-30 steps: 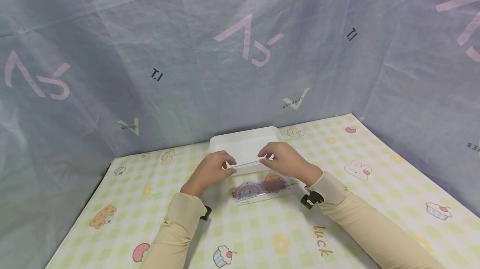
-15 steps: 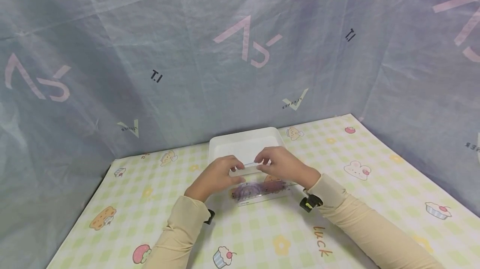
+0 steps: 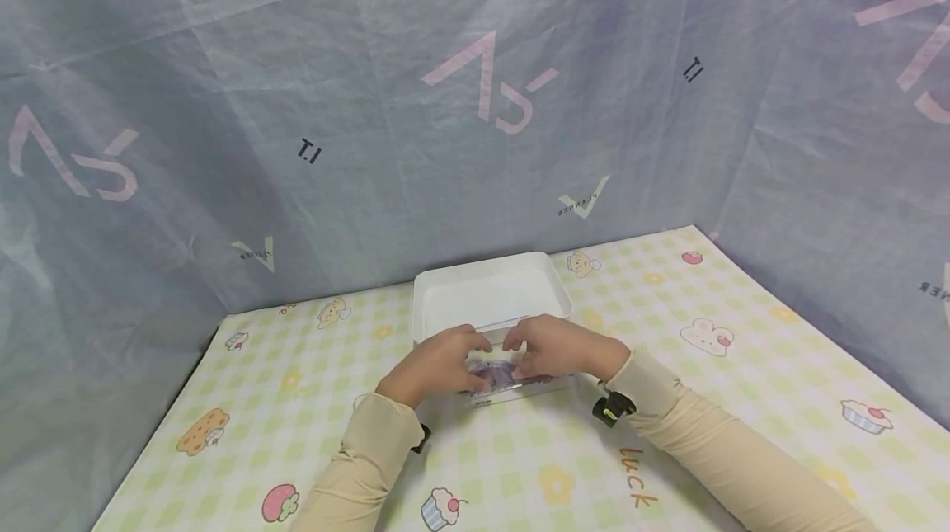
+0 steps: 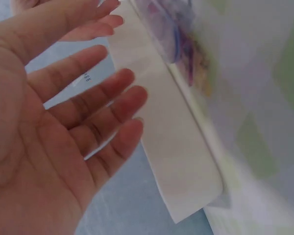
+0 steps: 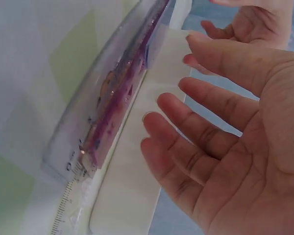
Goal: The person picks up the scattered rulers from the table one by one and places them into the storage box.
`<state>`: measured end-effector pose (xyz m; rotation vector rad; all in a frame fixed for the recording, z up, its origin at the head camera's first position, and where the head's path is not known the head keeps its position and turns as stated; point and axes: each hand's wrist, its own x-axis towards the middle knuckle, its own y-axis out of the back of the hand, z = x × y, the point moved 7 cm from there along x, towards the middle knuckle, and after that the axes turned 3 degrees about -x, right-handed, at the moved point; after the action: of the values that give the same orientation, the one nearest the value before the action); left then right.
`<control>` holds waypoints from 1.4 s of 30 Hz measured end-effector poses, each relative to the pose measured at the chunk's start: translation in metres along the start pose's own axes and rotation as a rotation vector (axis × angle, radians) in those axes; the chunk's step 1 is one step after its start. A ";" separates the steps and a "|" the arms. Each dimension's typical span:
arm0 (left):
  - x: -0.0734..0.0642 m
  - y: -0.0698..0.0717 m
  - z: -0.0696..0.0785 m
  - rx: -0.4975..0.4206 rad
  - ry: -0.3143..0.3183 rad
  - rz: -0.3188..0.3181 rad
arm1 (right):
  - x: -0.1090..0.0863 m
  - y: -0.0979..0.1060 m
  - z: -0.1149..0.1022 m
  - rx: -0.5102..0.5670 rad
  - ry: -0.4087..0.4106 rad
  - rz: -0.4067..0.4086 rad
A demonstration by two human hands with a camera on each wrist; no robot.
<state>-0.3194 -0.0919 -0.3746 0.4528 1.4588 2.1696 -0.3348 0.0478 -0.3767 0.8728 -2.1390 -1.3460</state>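
Observation:
A see-through ruler set [image 3: 496,375] with purple, glittery shapes lies on the table in front of a white tray [image 3: 490,284]. Over its left part hovers my left hand [image 3: 438,363], fingers loosely bent and thumb apart. My right hand [image 3: 562,349] faces it from the right, thumb at the purple part; contact cannot be told. In the right wrist view, a clear ruler edge with tick marks [image 5: 63,205] shows by the tray's outer wall [image 5: 130,166]. The left wrist view shows my left palm [image 4: 59,127] with spread fingers and nothing in them.
The table wears a green checked cloth [image 3: 371,449] with cartoon prints. Behind the tray hangs a grey-blue curtain [image 3: 356,144], which continues along the right side. A thin, bluish straight line [image 3: 500,322] shows at the tray's near side.
Both hands have come back from the tray's near edge, down toward the ruler set, and now partly cover it. More of the tray's inside shows.

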 end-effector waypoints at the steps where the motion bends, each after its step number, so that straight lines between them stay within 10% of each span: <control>1: 0.000 -0.002 0.000 0.013 0.008 -0.008 | 0.000 -0.001 0.000 0.004 0.002 -0.005; 19: 0.000 -0.022 0.004 0.090 -0.053 -0.075 | -0.001 -0.014 -0.003 -0.067 0.030 0.002; 42: 0.004 -0.022 -0.002 -0.027 -0.015 -0.042 | 0.001 -0.016 -0.002 -0.088 0.050 0.001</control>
<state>-0.3192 -0.0846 -0.3956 0.4248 1.4164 2.1462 -0.3295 0.0403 -0.3906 0.8612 -2.0260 -1.3927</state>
